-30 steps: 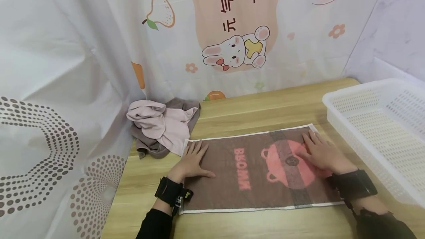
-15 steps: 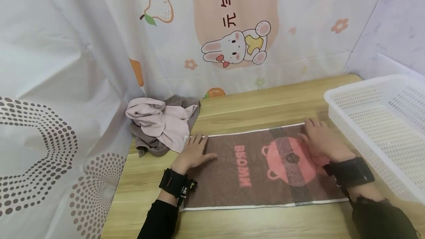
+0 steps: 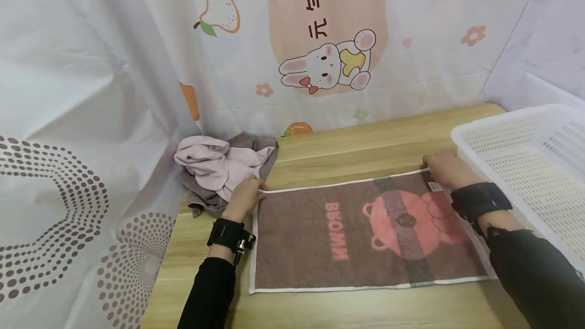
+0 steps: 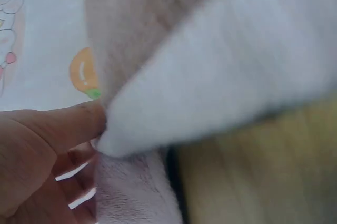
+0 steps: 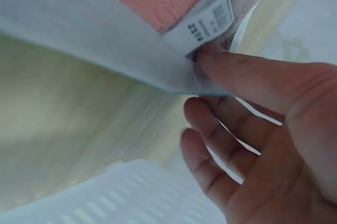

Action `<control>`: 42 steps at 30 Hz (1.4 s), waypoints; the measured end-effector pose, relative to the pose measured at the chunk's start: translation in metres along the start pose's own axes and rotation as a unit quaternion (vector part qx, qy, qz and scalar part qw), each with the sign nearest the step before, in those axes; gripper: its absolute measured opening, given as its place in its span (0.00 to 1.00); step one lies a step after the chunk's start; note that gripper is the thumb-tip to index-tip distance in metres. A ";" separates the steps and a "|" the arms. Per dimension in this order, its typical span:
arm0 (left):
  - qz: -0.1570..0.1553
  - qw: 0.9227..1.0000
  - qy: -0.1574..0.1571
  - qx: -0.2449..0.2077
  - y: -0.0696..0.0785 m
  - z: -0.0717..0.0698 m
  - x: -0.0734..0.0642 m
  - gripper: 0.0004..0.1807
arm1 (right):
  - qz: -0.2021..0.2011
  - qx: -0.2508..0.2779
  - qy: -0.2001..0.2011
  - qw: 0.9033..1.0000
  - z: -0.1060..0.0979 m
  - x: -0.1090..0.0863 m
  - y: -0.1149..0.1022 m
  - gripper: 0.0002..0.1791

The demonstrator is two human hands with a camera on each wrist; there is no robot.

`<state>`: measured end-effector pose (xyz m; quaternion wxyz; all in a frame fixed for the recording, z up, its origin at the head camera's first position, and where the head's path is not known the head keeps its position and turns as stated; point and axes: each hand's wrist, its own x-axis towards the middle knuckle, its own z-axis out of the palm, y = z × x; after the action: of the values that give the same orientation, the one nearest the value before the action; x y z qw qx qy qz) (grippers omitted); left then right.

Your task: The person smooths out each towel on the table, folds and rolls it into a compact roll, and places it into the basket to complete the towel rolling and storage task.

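A brown towel [image 3: 297,237] with a white border, a pink bear figure and mirrored pink lettering lies spread on the table. My left hand [image 3: 245,197] pinches its far left corner; in the left wrist view the thumb [image 4: 73,124] presses on the white edge, which lifts off the table. At the far right corner my right hand [image 3: 450,169] pinches the edge between thumb and fingers. Close by that thumb, in the right wrist view, a white label [image 5: 208,21] with printing sticks out of the towel.
A crumpled heap of pale pink and grey-brown cloths [image 3: 219,166] lies at the back left, right beside my left hand. On the right stands a white perforated basket [image 3: 475,141], close to my right hand. A printed curtain [image 3: 247,65] hangs behind the wooden table [image 3: 356,308].
Both hands lay flat on the towel before. The left has moved to the far left corner and the right to the far right corner, and each now pinches the towel there.
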<state>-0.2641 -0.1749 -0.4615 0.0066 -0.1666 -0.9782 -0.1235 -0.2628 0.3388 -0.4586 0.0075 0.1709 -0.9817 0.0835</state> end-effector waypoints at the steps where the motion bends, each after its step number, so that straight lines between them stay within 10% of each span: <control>1: -0.002 1.000 0.000 -0.005 -0.002 0.000 0.002 0.09 | -0.006 -0.001 -0.001 1.000 -0.001 0.002 0.000 0.07; 11: 0.001 0.989 0.121 -0.083 -0.021 -0.010 0.007 0.07 | 0.031 0.039 0.074 0.996 -0.013 0.004 -0.007 0.08; 19: 0.012 0.981 0.160 -0.108 -0.021 -0.038 -0.017 0.07 | 0.031 0.047 0.129 0.990 -0.045 -0.017 -0.028 0.10; 32: 0.076 0.978 0.156 -0.117 -0.013 -0.075 -0.071 0.02 | 0.010 0.047 0.121 0.992 -0.072 -0.070 -0.043 0.04; 42: 0.108 0.965 0.042 -0.235 -0.021 -0.066 -0.118 0.06 | -0.030 0.035 0.046 0.998 -0.063 -0.116 -0.042 0.06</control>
<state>-0.1610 -0.2485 -0.4087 0.0214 -0.2627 -0.8966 -0.3557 -0.1403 0.3489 -0.3944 0.0490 0.1968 -0.9712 0.1249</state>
